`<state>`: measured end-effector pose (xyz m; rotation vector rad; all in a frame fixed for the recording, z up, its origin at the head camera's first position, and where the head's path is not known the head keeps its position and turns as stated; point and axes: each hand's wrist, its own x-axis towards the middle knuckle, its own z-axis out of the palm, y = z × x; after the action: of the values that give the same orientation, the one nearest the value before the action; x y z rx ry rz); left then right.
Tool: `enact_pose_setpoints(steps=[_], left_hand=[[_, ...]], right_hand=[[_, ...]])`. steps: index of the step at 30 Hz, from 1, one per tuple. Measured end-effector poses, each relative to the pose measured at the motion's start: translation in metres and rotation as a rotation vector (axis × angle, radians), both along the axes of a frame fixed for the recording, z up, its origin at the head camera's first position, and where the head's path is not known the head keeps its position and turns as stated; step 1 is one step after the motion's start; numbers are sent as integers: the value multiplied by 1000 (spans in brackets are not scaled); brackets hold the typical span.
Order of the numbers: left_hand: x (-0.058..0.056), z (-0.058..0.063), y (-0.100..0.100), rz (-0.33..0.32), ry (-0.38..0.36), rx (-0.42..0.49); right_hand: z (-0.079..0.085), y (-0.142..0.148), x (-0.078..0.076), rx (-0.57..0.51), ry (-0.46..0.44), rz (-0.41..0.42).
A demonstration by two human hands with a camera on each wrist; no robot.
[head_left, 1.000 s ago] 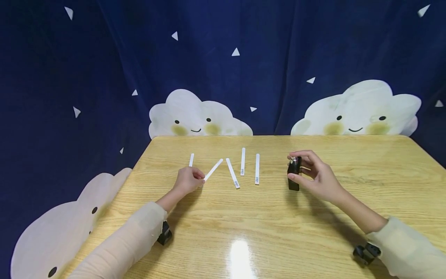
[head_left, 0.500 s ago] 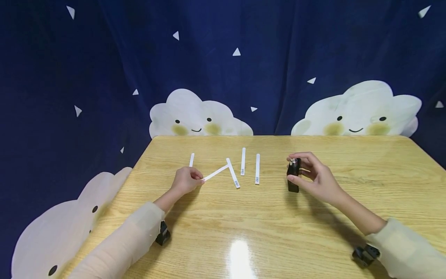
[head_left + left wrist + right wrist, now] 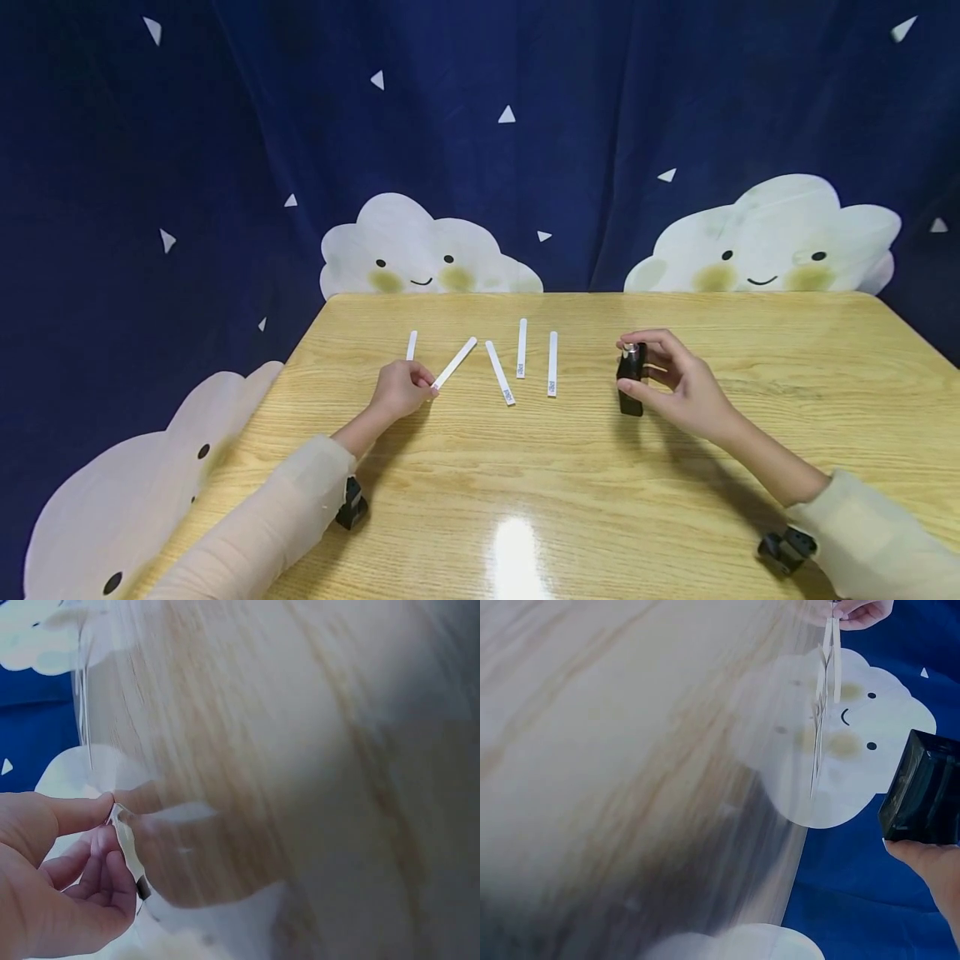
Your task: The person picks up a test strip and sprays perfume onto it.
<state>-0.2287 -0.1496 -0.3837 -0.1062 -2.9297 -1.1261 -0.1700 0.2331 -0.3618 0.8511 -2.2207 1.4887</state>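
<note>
My left hand (image 3: 403,389) pinches the lower end of a white paper test strip (image 3: 456,362) between thumb and fingers. The strip slants up and to the right, apart from the strip beside it. In the left wrist view the pinched strip (image 3: 129,847) appears nearly edge-on. At the right, my right hand (image 3: 686,387) grips a black perfume bottle (image 3: 632,379) upright, index finger at its silvery top and thumb low on its side. A shadow beneath suggests the bottle is held above the table. The right wrist view shows its dark base (image 3: 924,791).
Several more white strips lie on the wooden table (image 3: 480,475): one partly behind my left hand (image 3: 412,343), a tilted strip (image 3: 500,373), and two upright ones, a farther strip (image 3: 522,348) and a right-hand strip (image 3: 552,364). A dark blue curtain (image 3: 585,150) hangs beyond the far edge.
The pinched strip first swung down to the right, its far end reaching the tilted strip, then swung back up and away from it. The bottle sank very slightly.
</note>
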Motion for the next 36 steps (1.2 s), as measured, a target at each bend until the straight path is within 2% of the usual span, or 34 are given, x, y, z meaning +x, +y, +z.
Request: enact_pose_setpoints(steps=[5, 10, 24, 36], left_hand=[[0, -1, 2, 9, -12, 30], [-1, -2, 5, 9, -4, 23], [-2, -1, 5, 12, -25, 64], [2, 2, 1, 59, -206, 290]], right_hand=[[-1, -1, 0, -8, -18, 0], [-2, -1, 2, 1, -36, -11], [-3, -1, 2, 33, -15, -19], [-3, -3, 1, 106, -5, -67]])
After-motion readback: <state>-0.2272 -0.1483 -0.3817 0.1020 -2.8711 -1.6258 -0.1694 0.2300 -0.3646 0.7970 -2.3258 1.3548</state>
